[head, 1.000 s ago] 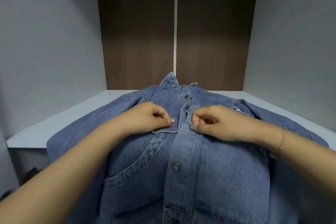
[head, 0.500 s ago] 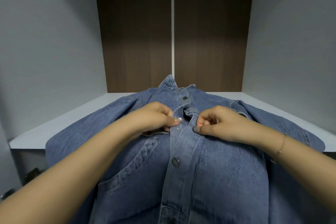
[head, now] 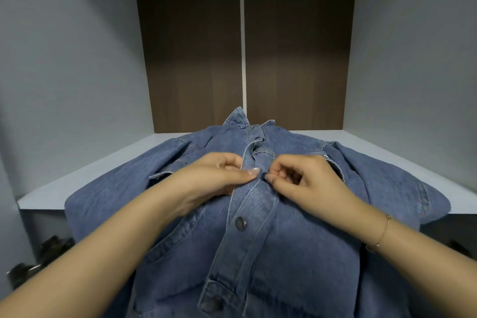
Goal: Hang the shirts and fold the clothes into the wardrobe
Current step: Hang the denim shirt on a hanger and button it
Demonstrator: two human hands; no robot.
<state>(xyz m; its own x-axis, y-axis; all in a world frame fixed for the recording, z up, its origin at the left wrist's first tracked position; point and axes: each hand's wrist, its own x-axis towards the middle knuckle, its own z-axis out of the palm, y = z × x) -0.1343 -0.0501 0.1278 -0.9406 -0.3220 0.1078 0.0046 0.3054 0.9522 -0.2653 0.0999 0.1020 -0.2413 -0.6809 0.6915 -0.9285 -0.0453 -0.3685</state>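
Denim shirt lies front-up on the pale shelf of the wardrobe, its collar pointing toward the dark brown back panel and its lower part spilling over the shelf's front edge toward the camera. Both hands meet at the button placket, just below the collar. The left hand has its fingers curled, thumb laid along the placket's left edge, pinching the fabric there. The right hand is curled too, thumb and forefinger pinching the placket from the other side, nearly touching the left thumb. A metal button below the hands is fastened, and another one sits lower down near the bottom edge. A thin bracelet circles the right wrist. A chest pocket flap shows beside the right hand. Dark, blurred objects lie under the shelf at the lower left; what they are cannot be told.
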